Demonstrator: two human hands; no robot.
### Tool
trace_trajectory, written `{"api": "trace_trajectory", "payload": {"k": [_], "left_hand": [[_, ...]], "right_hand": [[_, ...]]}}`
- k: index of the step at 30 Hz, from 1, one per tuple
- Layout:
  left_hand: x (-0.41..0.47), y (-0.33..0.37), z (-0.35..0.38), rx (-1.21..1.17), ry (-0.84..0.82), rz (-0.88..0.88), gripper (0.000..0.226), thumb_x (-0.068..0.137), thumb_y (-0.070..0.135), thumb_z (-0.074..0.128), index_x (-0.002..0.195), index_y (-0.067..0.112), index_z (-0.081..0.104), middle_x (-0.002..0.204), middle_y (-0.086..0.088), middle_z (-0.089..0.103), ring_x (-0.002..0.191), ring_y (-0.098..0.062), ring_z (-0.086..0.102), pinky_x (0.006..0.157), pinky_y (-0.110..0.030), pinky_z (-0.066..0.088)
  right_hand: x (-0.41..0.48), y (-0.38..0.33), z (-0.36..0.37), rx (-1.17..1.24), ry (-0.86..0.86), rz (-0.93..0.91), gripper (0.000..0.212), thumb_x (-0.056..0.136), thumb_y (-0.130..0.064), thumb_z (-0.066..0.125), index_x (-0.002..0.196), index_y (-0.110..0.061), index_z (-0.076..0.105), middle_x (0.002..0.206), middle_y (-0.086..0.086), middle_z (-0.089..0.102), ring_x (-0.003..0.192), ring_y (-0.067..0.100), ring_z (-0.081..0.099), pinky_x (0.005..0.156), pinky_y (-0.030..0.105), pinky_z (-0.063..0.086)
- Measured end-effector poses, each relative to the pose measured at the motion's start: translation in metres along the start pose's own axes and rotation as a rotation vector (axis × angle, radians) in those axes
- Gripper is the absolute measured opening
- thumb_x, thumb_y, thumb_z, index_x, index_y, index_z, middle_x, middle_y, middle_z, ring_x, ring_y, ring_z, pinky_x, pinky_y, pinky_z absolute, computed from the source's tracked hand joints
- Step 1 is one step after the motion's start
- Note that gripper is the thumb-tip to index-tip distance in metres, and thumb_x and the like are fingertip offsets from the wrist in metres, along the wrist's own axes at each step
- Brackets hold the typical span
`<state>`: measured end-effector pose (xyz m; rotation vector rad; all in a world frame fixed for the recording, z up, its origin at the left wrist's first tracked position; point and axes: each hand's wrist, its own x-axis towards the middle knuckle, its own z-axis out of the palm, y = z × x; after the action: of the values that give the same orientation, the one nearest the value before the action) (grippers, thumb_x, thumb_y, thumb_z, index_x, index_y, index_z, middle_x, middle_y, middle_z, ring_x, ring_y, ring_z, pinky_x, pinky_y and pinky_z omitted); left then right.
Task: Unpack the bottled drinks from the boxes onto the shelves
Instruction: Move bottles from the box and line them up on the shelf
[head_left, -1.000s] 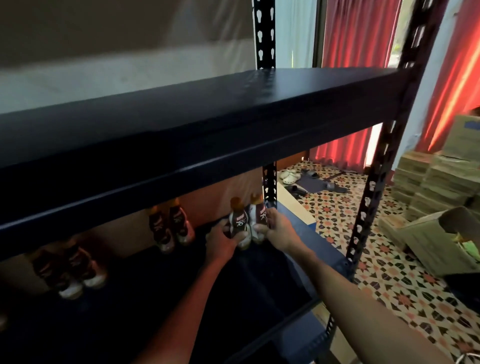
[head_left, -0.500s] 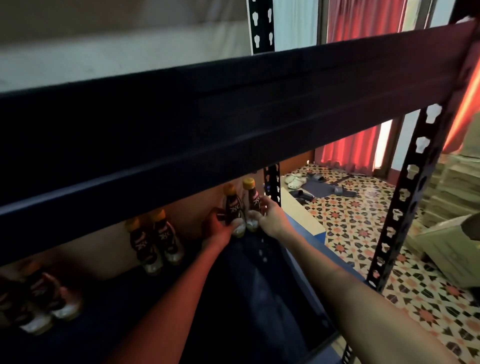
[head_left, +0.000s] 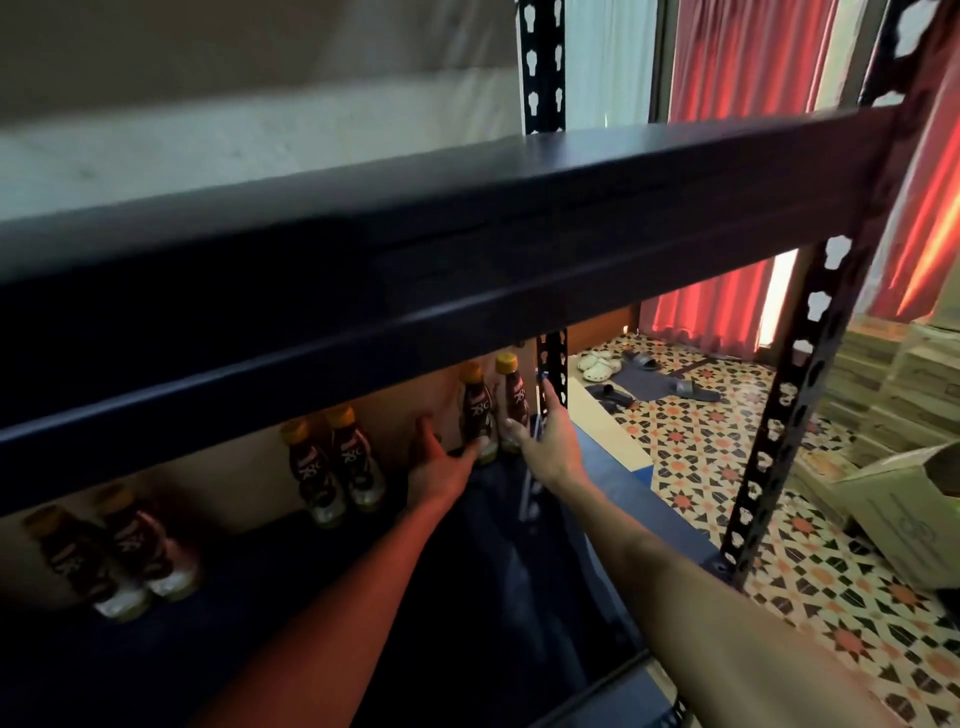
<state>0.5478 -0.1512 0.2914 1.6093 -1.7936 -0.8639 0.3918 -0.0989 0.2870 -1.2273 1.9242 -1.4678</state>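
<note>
Painted metal, glossy plastic, cloth and tile
We see a shelf (head_left: 467, 249) of dark painted metal with a dull sheen, a perforated metal upright (head_left: 795, 415), bottles (head_left: 475, 415) of glossy plastic with smooth orange caps, red cloth curtains (head_left: 737, 78), a shiny patterned tile floor (head_left: 701, 452) and matt cardboard boxes (head_left: 893, 499).

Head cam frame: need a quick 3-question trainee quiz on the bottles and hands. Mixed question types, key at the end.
1. How many bottles stand in view on the lower shelf?
2. True or false: the bottle caps are blue.
3. The left hand and right hand are at which pair of bottles? A. leftmost B. middle C. rightmost
Key: 1. six; 2. false, they are orange-yellow; 3. C
</note>
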Motion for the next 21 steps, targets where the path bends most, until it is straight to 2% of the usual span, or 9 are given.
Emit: {"api": "trace_trajectory", "payload": {"k": [2, 4, 7, 10, 14, 21], "left_hand": [[-0.024, -0.002, -0.013, 0.115, 0.047, 0.022, 0.088, 0.089, 0.061, 0.059, 0.155, 0.02, 0.019, 0.142, -0.018, 0.052, 0.125, -0.039, 0.054, 0.098, -0.039, 0.045], [-0.052, -0.01, -0.029, 0.186, 0.094, 0.113, 0.076, 0.092, 0.057, 0.056, 0.151, 0.015, 0.03, 0.134, -0.018, 0.059, 0.12, -0.036, 0.058, 0.096, -0.038, 0.047], [-0.091, -0.021, -0.058, 0.294, 0.038, 0.193, 0.064, 0.096, 0.054, 0.05, 0.148, 0.018, 0.037, 0.143, -0.01, 0.051, 0.126, -0.027, 0.055, 0.098, -0.04, 0.048], [-0.129, -0.028, -0.085, 0.404, -0.012, 0.239, 0.059, 0.098, 0.052, 0.045, 0.148, 0.022, 0.035, 0.146, -0.005, 0.049, 0.13, -0.024, 0.051, 0.1, -0.041, 0.048], [-0.18, -0.049, -0.118, 0.469, -0.038, 0.255, 0.056, 0.1, 0.049, 0.043, 0.149, 0.022, 0.034, 0.145, -0.004, 0.05, 0.129, -0.023, 0.05, 0.099, -0.037, 0.048], [-0.258, -0.115, -0.159, 0.523, -0.038, 0.169, 0.05, 0.104, 0.044, 0.036, 0.149, 0.021, 0.032, 0.149, -0.006, 0.044, 0.133, -0.026, 0.044, 0.107, -0.04, 0.039]], "right_hand": [[-0.02, -0.007, -0.003, -0.014, 0.058, -0.018, 0.085, 0.093, -0.037, 0.07, 0.16, -0.023, 0.02, 0.15, 0.004, 0.043, 0.139, 0.022, 0.04, 0.116, 0.041, 0.036], [-0.04, -0.014, -0.004, -0.039, 0.063, -0.031, 0.081, 0.094, -0.037, 0.068, 0.159, -0.023, 0.022, 0.151, 0.004, 0.04, 0.14, 0.022, 0.038, 0.118, 0.042, 0.034], [-0.078, -0.031, -0.006, -0.143, 0.002, -0.085, 0.079, 0.093, -0.039, 0.067, 0.158, -0.029, 0.023, 0.155, 0.004, 0.034, 0.145, 0.026, 0.033, 0.12, 0.045, 0.032], [-0.122, -0.051, -0.006, -0.209, -0.079, -0.141, 0.077, 0.097, -0.038, 0.064, 0.16, -0.024, 0.022, 0.164, 0.007, 0.024, 0.151, 0.026, 0.023, 0.119, 0.036, 0.023], [-0.181, -0.076, 0.011, -0.234, -0.142, -0.156, 0.073, 0.097, -0.039, 0.063, 0.158, -0.017, 0.029, 0.161, 0.014, 0.029, 0.15, 0.029, 0.026, 0.119, 0.026, 0.019], [-0.273, -0.087, 0.061, -0.409, -0.33, -0.209, 0.069, 0.101, -0.045, 0.054, 0.16, -0.026, 0.023, 0.167, 0.008, 0.016, 0.154, 0.027, 0.017, 0.124, 0.038, 0.022]]}}
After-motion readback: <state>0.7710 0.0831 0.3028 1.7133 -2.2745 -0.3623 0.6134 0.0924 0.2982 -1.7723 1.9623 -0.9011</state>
